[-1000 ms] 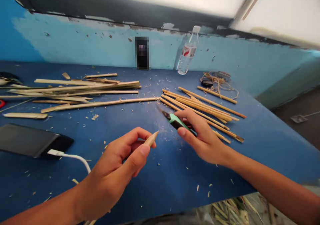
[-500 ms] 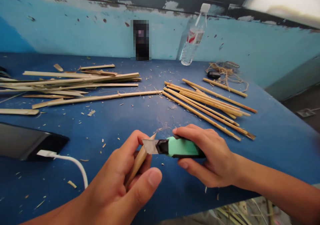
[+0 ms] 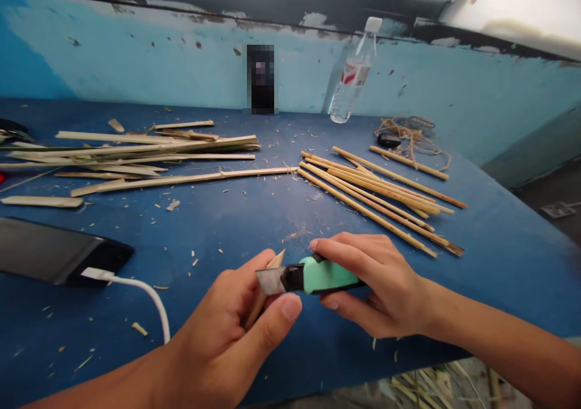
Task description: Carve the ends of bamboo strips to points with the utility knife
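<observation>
My left hand (image 3: pixel 245 330) is closed around a short piece of pale wood or bamboo (image 3: pixel 258 303), its pointed tip sticking up past the fingers. In my right hand (image 3: pixel 376 288) is a utility knife (image 3: pixel 329 274) with a mint-green and black handle. Its broad metal blade (image 3: pixel 271 280) points left and lies across the piece near the tip. My left thumb rests just below the blade. Most of the piece is hidden inside my left palm.
Split bamboo strips (image 3: pixel 149 152) lie at the left back, thin round sticks (image 3: pixel 372 182) at the right. A black device (image 3: pixel 59 251) with a white cable (image 3: pixel 145 291) is at the left. A water bottle (image 3: pixel 349 82), tangled string (image 3: pixel 415 134) and scattered shavings are also on the blue table (image 3: pixel 204 215).
My left thumb has moved up closer to the blade, and the piece sits a little lower in my hand. The knife has dropped slightly in view. The whole view has shifted a little.
</observation>
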Available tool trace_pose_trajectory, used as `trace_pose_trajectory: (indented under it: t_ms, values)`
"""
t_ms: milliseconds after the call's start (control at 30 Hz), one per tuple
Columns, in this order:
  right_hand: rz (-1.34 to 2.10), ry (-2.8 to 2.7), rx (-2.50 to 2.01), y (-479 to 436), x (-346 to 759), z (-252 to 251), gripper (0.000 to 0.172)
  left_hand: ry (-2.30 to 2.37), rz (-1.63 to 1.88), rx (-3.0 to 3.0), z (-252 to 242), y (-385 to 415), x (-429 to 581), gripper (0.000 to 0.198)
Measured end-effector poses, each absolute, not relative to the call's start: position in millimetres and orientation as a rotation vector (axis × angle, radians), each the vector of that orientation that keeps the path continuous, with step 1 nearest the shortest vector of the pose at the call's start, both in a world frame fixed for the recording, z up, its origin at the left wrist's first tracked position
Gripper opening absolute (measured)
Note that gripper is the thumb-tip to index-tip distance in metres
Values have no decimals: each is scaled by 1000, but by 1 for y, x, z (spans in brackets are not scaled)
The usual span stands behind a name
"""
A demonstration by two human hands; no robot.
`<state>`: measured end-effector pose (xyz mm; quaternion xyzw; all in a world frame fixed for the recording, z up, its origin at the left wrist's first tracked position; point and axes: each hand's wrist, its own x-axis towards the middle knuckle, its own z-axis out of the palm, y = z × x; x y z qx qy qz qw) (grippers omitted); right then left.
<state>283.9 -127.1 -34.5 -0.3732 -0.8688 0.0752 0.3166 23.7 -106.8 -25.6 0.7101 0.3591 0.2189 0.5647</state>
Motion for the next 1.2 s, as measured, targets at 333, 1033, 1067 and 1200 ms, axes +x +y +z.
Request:
trace_pose_trajectory:
  t_ms: [333,1033,1067,1200]
  values:
    - [308,-2267,-985,-136,279,-30,41,844,650,1703,-18,-111,35,41]
    - [239,-1860,-1301,-123,280,-31,35,850,746,1425,-20,-113,31,41]
    - [267,-1890,-1256,-123,281,-30,36,816,702,1367,-21,-110,30,39]
    - [239,-2058,-1106,-134,278,-27,39,719,592,1107,-24,-103,34,34]
